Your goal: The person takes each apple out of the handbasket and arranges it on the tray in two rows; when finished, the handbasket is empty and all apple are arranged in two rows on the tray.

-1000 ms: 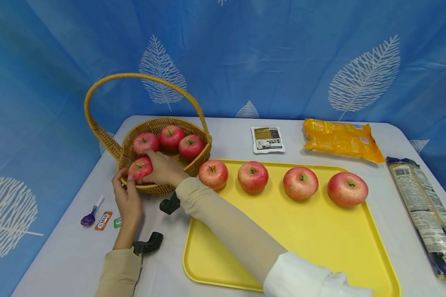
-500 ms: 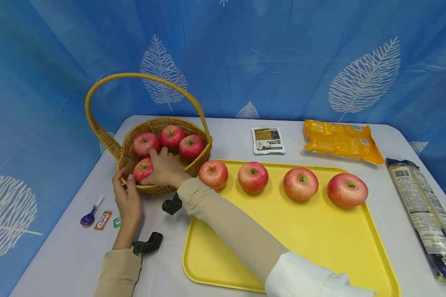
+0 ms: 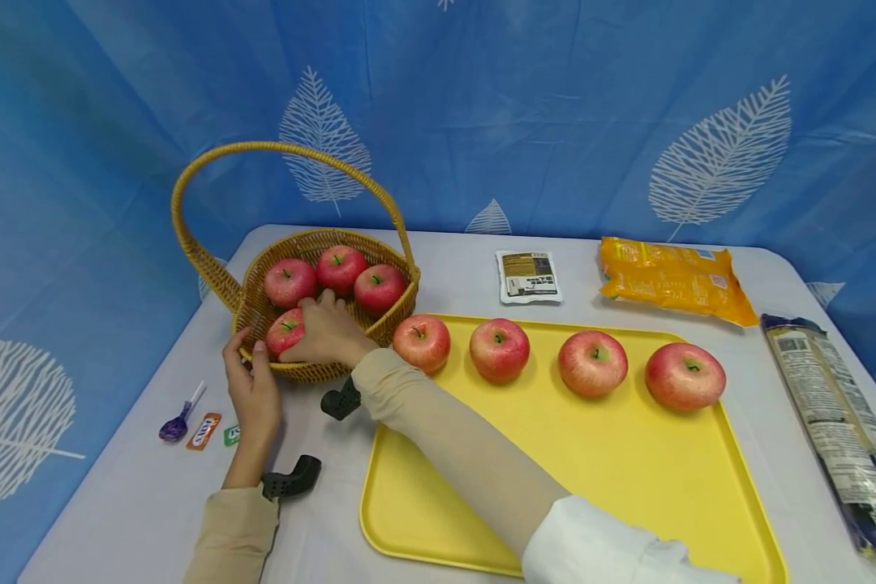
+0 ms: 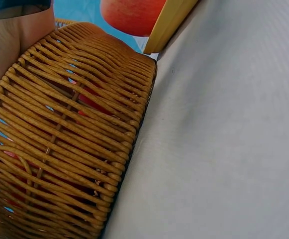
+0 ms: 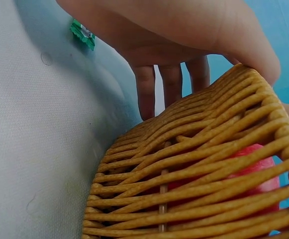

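A wicker basket (image 3: 317,372) with a tall arched handle stands at the table's left, tilted slightly toward me. My left hand (image 3: 254,399) grips its near left rim, thumb over the edge; in the right wrist view that left hand (image 5: 184,30) has its fingers down the woven outside. Reaching over the near rim, my right hand (image 3: 330,331) holds a red apple (image 3: 285,329) low inside the basket, thumb at its near side, its right part covered by the fingers. Behind it sit three more apples, one at the left (image 3: 290,281). The left wrist view shows mostly wicker (image 4: 79,129).
A yellow tray (image 3: 591,470) lies right of the basket, bearing a row of several apples (image 3: 500,349). Behind it are a white-edged packet (image 3: 529,276) and an orange bag (image 3: 675,280). A long package (image 3: 832,414) lies far right. A purple lollipop (image 3: 176,426) and small candies (image 3: 203,431) lie left.
My right hand has lowered the apple from the near left rim into the basket and shifted slightly right. The left hand stays on the rim.
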`<action>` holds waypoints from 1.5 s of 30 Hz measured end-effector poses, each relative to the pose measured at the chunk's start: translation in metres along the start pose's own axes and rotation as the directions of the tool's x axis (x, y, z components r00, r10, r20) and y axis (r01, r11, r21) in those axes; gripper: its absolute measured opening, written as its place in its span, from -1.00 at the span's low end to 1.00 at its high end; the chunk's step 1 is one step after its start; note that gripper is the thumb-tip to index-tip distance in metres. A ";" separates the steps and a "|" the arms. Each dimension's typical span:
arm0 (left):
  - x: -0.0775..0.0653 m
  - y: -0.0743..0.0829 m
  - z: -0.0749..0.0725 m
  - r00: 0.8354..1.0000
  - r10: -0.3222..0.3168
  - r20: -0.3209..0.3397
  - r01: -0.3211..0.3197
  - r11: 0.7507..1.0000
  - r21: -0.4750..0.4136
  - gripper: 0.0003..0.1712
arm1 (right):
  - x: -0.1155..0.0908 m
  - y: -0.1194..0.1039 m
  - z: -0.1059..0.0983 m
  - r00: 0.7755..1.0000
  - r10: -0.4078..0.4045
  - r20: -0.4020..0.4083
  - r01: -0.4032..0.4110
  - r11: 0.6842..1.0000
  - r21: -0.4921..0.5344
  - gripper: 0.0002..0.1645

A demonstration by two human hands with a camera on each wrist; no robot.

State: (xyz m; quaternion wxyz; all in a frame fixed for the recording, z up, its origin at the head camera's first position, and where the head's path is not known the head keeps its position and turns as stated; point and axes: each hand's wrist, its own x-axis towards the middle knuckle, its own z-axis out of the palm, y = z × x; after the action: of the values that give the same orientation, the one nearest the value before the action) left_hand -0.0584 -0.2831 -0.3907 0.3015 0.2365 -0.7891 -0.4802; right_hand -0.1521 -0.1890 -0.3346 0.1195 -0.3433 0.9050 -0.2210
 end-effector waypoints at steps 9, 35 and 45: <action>0.000 0.002 0.000 1.000 -0.005 0.005 0.005 1.000 -0.011 -0.50 | 0.001 0.002 0.002 0.999 -0.047 -0.016 0.047 0.999 -0.007 -0.07; 0.001 0.001 0.000 1.000 -0.014 -0.001 0.014 1.000 0.017 -0.49 | -0.003 0.006 0.000 0.992 -0.124 -0.012 0.124 0.992 0.038 -0.32; 0.001 -0.001 0.000 1.000 0.008 -0.009 -0.008 1.000 0.023 -0.48 | -0.007 0.011 -0.001 0.979 -0.168 -0.112 0.183 0.973 0.139 -0.30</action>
State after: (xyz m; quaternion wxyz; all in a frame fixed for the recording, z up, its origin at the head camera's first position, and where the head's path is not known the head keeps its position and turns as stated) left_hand -0.0595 -0.2846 -0.3915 0.3041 0.2390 -0.7942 -0.4686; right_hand -0.1536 -0.1765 -0.3385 0.0793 -0.4008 0.8569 -0.3142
